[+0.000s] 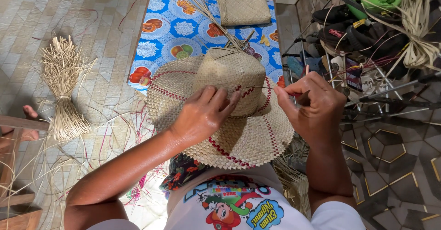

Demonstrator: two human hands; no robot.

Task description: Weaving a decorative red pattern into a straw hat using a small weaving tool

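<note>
The left hand (202,113) lies flat, fingers spread, pressing the crown of the woven straw hat (220,110) resting on the lap. The right hand (312,106) is pinched shut on a thin straw strand (259,87), which runs horizontally leftward to the crown, just beyond the left fingertips.

A home turned weaving corner, by the look of it: a tiled floor (105,9) strewn with loose straw, a tied straw bundle (62,90) left of the fruit-print oilcloth (177,30), a finished woven pouch (242,7) lying on it, and a cluttered shoe rack (363,42) to its right.
</note>
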